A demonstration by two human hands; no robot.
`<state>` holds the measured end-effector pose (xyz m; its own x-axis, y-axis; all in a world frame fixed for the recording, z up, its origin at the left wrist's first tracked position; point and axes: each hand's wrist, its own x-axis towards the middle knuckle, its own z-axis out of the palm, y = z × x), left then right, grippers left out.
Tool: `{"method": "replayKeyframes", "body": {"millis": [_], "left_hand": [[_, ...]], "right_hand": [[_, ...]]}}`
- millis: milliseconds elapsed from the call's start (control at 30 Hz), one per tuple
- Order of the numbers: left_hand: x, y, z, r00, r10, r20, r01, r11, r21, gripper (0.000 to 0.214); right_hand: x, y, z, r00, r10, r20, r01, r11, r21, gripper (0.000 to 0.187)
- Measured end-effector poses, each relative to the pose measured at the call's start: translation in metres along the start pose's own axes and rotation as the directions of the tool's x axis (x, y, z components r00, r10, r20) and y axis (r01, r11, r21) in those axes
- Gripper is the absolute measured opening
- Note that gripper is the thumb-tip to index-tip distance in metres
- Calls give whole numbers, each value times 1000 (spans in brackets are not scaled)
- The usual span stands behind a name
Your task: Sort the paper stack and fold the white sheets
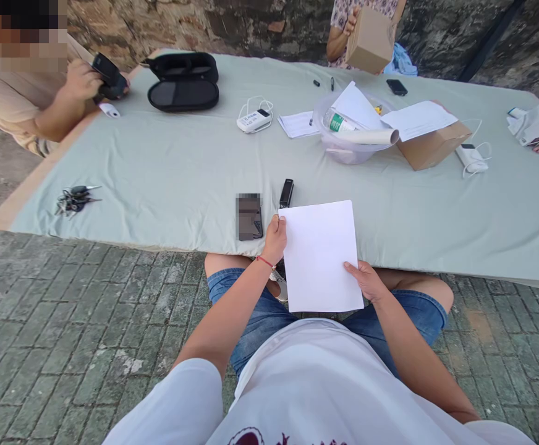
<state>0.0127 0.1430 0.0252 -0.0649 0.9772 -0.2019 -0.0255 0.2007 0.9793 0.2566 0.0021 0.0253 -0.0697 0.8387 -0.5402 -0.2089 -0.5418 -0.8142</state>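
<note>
Both my hands hold a white sheet of paper [321, 259], possibly a thin stack, over my lap and the table's front edge. My left hand [275, 240] pinches its upper left corner, and a red string bracelet circles that wrist. On the lower right side, my right hand [364, 279] grips the edge with the thumb on top and the fingers hidden beneath. Just beyond the paper's upper left corner lies a black stapler [287, 193]. A dark wallet-like item [250, 217], partly blurred, rests left of my left hand.
A cloth-covered table [172, 179] bears a bunch of keys [75, 199], an open black case [183, 83], a white power bank [253, 120], a plastic basin [350, 153] and a cardboard box [431, 148]. A person at left handles a black device [109, 77]; another across holds a box [370, 40].
</note>
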Motion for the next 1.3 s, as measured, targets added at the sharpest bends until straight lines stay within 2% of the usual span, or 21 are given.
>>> {"method": "replayKeyframes", "body": {"millis": [100, 167, 267, 367, 667, 733, 900, 1100, 1300], "left_hand": [[-5, 7, -1, 997, 21, 70, -8, 982, -188, 30], [-9, 14, -3, 989, -7, 145, 48, 959, -279, 37], [-15, 25, -5, 967, -44, 249, 132, 927, -351, 53], [-19, 30, -7, 950, -31, 310, 165, 893, -418, 59], [-22, 31, -7, 876, 35, 481, 314, 715, -624, 42], [-21, 32, -7, 870, 56, 490, 316, 699, -641, 40], [-16, 27, -9, 872, 45, 488, 309, 723, -618, 37], [-14, 29, -12, 870, 38, 492, 314, 726, -612, 60], [-20, 35, -11, 849, 36, 527, 327, 747, -578, 64]], "right_hand": [[-3, -1, -2, 1000, -2, 10, 1, 1000, 32, 41], [-5, -1, -4, 1000, 16, 15, -17, 999, 50, 41], [-9, 1, -4, 998, 44, 35, -47, 996, 74, 39], [-12, 4, 0, 997, 54, 52, -60, 993, 101, 37], [-21, 7, 1, 995, 89, 35, -93, 986, 137, 34], [-22, 6, 2, 995, 96, 24, -98, 986, 135, 33], [-21, 7, 4, 996, 90, 18, -91, 986, 141, 33], [-19, 11, 3, 996, 79, 29, -82, 991, 107, 35], [-21, 14, 1, 997, 62, 52, -67, 994, 92, 36]]}}
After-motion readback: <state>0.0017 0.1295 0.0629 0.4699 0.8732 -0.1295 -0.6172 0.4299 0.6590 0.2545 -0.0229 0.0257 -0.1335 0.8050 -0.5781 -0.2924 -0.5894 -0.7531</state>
